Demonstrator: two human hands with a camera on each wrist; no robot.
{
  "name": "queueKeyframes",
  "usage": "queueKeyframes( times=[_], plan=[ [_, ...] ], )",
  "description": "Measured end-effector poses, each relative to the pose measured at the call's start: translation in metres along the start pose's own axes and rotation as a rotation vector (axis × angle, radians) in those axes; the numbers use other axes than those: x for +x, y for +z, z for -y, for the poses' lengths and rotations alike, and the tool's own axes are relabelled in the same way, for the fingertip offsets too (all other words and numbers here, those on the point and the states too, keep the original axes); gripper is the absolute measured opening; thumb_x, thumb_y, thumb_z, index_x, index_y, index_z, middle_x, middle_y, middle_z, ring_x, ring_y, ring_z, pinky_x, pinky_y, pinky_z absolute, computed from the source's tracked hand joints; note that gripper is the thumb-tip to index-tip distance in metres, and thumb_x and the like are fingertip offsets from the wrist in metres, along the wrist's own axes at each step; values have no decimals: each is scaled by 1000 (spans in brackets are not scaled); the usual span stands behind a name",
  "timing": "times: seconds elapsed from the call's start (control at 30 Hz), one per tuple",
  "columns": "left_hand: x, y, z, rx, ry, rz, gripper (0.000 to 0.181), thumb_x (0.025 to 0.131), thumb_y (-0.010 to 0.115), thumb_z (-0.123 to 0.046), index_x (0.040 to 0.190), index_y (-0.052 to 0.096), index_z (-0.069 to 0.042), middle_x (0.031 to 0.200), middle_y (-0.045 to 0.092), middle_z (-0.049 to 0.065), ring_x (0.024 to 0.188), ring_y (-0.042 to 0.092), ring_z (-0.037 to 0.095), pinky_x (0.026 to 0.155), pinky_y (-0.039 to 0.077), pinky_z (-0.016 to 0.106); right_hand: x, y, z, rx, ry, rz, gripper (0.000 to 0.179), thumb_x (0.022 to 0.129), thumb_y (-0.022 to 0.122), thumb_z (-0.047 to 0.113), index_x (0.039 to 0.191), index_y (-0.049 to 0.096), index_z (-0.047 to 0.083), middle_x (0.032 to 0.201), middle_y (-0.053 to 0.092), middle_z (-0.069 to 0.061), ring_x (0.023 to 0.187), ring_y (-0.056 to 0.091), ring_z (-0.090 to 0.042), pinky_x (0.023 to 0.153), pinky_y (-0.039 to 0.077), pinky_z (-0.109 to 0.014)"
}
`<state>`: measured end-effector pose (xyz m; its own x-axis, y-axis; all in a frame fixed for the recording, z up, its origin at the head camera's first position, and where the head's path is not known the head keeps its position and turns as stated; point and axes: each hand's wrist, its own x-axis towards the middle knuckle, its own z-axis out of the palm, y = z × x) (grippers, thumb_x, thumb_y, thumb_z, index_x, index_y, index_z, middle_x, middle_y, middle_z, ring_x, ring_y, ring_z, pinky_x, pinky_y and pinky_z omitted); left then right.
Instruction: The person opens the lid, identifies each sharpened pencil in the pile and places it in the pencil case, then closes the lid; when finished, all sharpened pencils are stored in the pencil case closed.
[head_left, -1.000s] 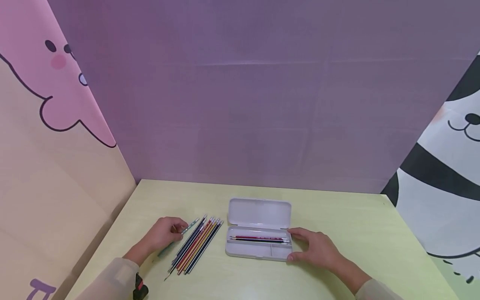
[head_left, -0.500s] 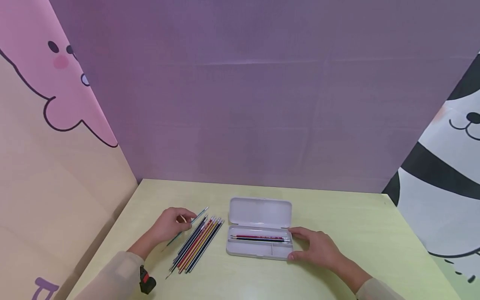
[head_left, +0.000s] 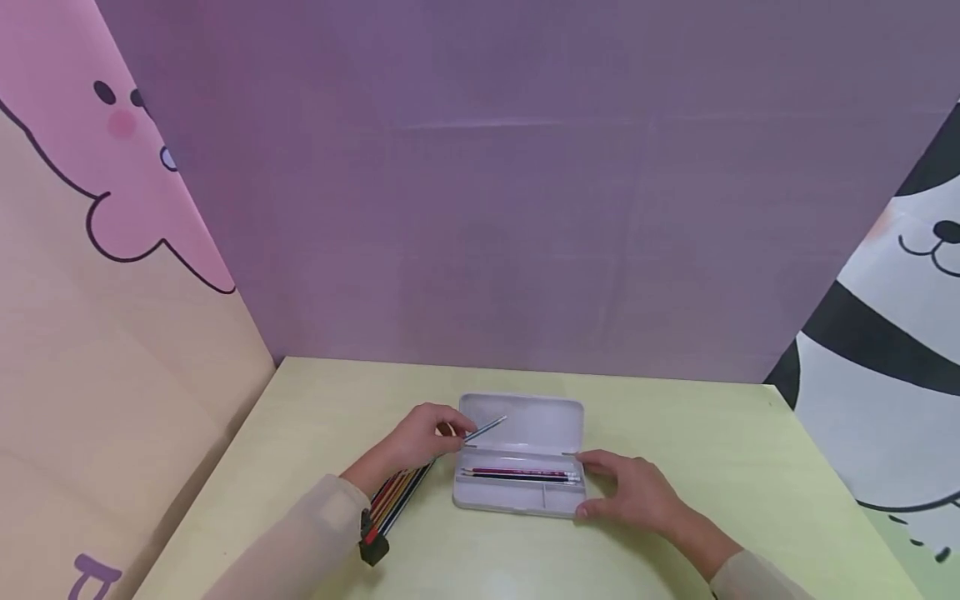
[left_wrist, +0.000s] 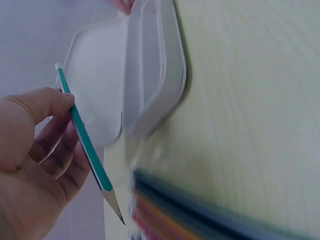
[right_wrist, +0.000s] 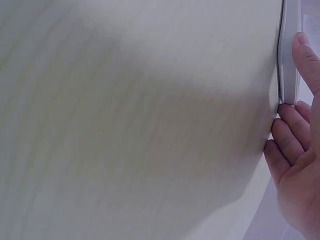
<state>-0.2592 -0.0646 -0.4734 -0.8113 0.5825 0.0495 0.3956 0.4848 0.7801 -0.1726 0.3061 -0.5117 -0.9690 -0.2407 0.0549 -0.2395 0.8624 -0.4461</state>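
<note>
A teal pencil [left_wrist: 89, 145] is pinched between the thumb and fingers of my left hand [head_left: 423, 437], its sharpened tip pointing down in the left wrist view. In the head view, the hand holds it over the left side of the open white pencil case [head_left: 495, 498]. Two pencils [head_left: 521, 477], one red and one dark, lie in the case's long rear compartment. My right hand [head_left: 637, 500] grips the case's right end, thumb at the front corner and fingers at the back corner.
A bundle of several pencils [head_left: 405, 497] lies on the table [head_left: 637, 575] left of the case, partly hidden under my left forearm and a black wrist device [head_left: 373, 547]. The case lid [head_left: 540, 425] leans back behind the tray. A purple wall [head_left: 525, 250] rises beyond the table.
My left hand has lifted the teal pencil from left of the bundle and carried it rightward to the case. My right hand has stayed on the case.
</note>
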Motion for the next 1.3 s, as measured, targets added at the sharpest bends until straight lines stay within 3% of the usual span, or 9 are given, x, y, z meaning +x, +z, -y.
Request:
queueKeyframes(
  times=[0.13,0.33,0.5,0.6,1.0,1.17,1.3],
  plan=[
    [19,22,-8,-4,31,53,23,94,71,-6,114,80,-14,98,74,-3,83,59,11,70,52,25,1,-4,3,0,9,8,84,63,89,64,134,66,25,126,74,2,120,67,-32,99,50,-55],
    [35,47,-18,21,50,117,20,92,72,-4,107,81,-12,94,75,-3,76,57,5,67,50,22,0,-3,2,-4,22,14,84,63,88,65,134,66,26,127,73,3,119,67,-30,99,49,-55],
    [44,62,-21,118,105,126,17,89,77,-3,102,82,-14,88,74,-9,79,59,0,72,50,19,-2,-1,2,-1,29,8,83,64,88,64,134,66,26,126,74,3,119,68,-30,98,50,-54],
    [46,68,-23,179,128,135,18,88,79,-4,101,82,-15,86,73,-11,80,60,-2,75,51,17,-2,0,2,1,29,9,84,64,87,65,135,65,25,127,73,2,119,68,-31,98,51,-54],
    [47,80,-37,289,114,130,15,88,80,-7,98,82,-18,91,76,-12,82,62,-3,80,51,17,0,0,0,16,16,12,83,65,86,66,136,65,26,127,73,3,120,67,-29,98,51,-52],
    [50,86,-37,384,151,134,14,88,80,-9,97,82,-19,91,76,-13,81,60,-3,80,51,17,-1,-1,4,16,28,21,83,65,87,65,135,65,27,126,73,2,119,67,-30,98,51,-54],
    [52,88,-31,403,166,130,13,88,81,-10,96,82,-20,90,75,-14,81,59,-3,80,50,17,-1,-2,4,18,34,21,83,64,88,64,135,65,27,126,74,3,120,67,-29,98,51,-52]
  ],
)
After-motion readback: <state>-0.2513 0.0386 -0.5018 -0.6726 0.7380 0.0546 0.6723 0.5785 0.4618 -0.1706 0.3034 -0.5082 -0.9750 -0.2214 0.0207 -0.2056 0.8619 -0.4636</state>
